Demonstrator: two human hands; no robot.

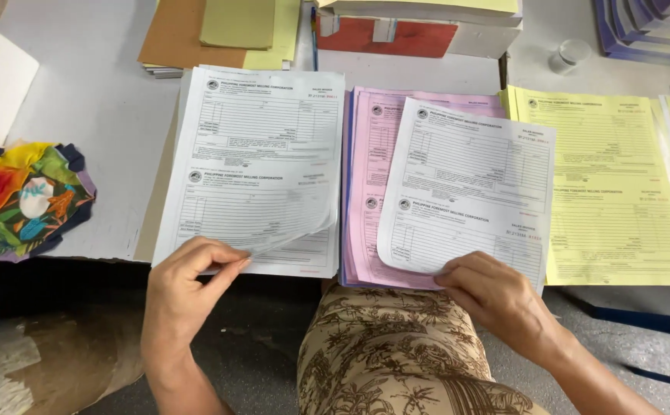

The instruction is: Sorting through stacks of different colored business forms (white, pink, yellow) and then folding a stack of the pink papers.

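Three stacks of printed forms lie side by side on a grey table (89,115): a white stack (262,131), a pink stack (366,177) and a yellow stack (611,184). My left hand (189,288) pinches the lower edge of the top white sheet, which curls up off its stack. My right hand (496,296) holds the bottom edge of a single white form (473,177) that lies tilted over the pink stack.
A colourful patterned cloth (24,200) lies at the table's left edge. Brown and yellow folders (212,31) and a red-and-white box (412,34) sit at the back. A small clear cup (569,54) stands back right. My patterned lap (396,353) is below.
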